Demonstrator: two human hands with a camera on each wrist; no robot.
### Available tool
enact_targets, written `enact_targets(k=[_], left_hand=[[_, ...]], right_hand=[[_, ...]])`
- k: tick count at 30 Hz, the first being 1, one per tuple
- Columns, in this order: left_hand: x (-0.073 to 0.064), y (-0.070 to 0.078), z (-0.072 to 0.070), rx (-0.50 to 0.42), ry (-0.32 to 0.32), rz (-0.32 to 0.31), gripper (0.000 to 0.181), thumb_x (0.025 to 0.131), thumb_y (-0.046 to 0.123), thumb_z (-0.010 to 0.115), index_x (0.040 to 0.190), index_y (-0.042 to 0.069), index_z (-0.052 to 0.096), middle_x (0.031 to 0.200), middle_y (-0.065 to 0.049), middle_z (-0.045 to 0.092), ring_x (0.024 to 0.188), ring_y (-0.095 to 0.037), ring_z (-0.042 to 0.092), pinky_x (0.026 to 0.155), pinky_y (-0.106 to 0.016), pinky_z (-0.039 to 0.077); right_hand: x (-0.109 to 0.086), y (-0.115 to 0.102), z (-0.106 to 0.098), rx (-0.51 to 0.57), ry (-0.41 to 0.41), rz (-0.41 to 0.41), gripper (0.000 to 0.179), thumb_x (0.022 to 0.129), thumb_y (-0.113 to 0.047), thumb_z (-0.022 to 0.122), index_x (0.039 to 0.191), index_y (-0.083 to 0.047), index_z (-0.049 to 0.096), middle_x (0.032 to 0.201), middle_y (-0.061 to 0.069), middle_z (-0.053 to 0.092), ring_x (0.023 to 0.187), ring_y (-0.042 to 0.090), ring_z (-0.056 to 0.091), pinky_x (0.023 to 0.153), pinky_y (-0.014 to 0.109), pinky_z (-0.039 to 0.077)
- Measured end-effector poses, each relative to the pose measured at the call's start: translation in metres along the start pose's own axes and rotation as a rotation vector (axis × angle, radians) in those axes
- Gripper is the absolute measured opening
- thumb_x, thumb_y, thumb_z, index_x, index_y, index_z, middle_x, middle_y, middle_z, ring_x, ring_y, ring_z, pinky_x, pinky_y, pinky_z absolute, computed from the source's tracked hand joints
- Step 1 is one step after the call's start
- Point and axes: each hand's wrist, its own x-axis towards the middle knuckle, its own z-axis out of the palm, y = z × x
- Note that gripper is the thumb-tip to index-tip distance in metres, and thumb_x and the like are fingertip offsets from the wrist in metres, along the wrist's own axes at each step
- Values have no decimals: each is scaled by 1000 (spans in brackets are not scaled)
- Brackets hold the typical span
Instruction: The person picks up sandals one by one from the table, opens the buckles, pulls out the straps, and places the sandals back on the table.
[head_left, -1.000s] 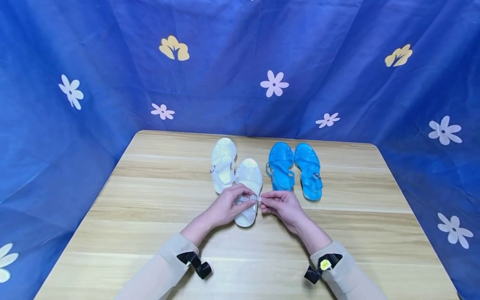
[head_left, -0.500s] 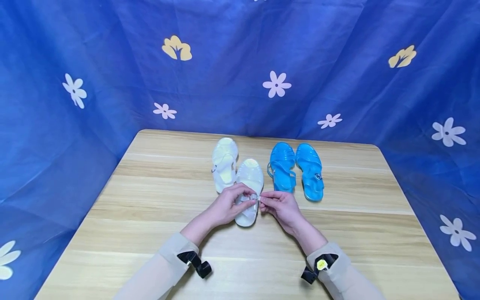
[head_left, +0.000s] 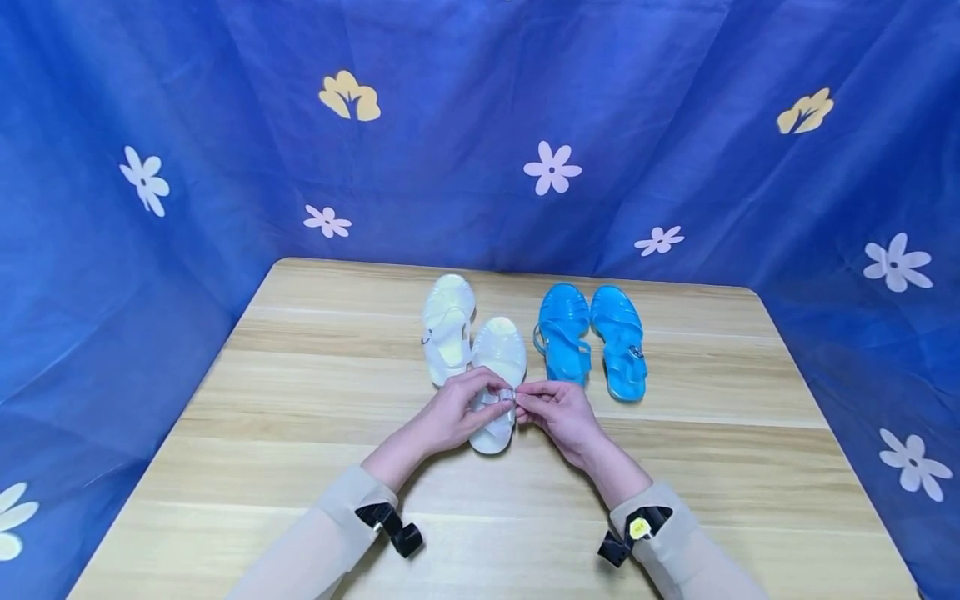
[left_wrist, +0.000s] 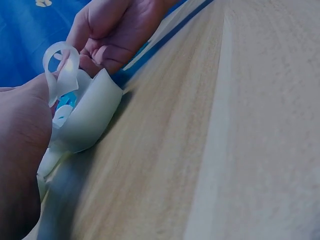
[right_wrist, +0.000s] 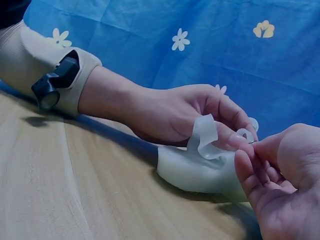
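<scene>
A white jelly sandal lies sole-down on the table, toe pointing away. Over its right side, my left hand pinches the sandal's strap between thumb and fingers. From the other side my right hand pinches the same strap area, its fingertips almost meeting the left ones. A small metal glint shows between the fingertips in the right wrist view, but the fingers hide most of the buckle part. The curved heel strap stands up above the pale heel.
A second white sandal stands at the back left, beside the held one. Two blue sandals lie side by side to the right. All are on a wooden table, with a blue flowered curtain behind.
My right hand has shifted slightly left, closer to the left fingertips, and less of the strap shows between them. The left hand and the sandals stay in place.
</scene>
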Motion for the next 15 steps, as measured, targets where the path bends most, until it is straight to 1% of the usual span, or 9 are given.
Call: enact_targets(k=[3, 7, 10, 15], left_hand=[[0, -1, 1, -3, -3, 6, 17, 101, 20, 75, 117, 14, 74, 113, 7, 72, 108, -14, 68, 97, -38, 55], [1, 0, 1, 1, -19, -2, 19, 101, 20, 76, 118, 14, 75, 114, 6, 72, 110, -13, 67, 98, -38, 55], [1, 1, 2, 9, -24, -4, 20, 101, 21, 76, 118, 13, 75, 115, 6, 72, 110, -12, 67, 98, -36, 55], [0, -1, 4, 18, 3, 9, 19, 100, 20, 77, 117, 11, 77, 113, 4, 73, 108, -12, 69, 96, -35, 56]], right_hand=[[0, 0, -1, -38, 10, -23, 23, 101, 5, 67, 121, 18, 66, 94, 14, 77, 78, 16, 73, 74, 29, 62], [0, -2, -4, -135, 11, -29, 23, 100, 6, 68, 121, 17, 68, 96, 15, 77, 78, 17, 74, 73, 29, 63], [0, -3, -8, -165, -7, -20, 24, 102, 6, 65, 123, 18, 67, 100, 17, 77, 82, 18, 74, 78, 32, 63], [-1, -2, -13, -159, -34, -8, 27, 102, 8, 63, 127, 18, 64, 107, 20, 75, 89, 20, 75, 85, 35, 63]])
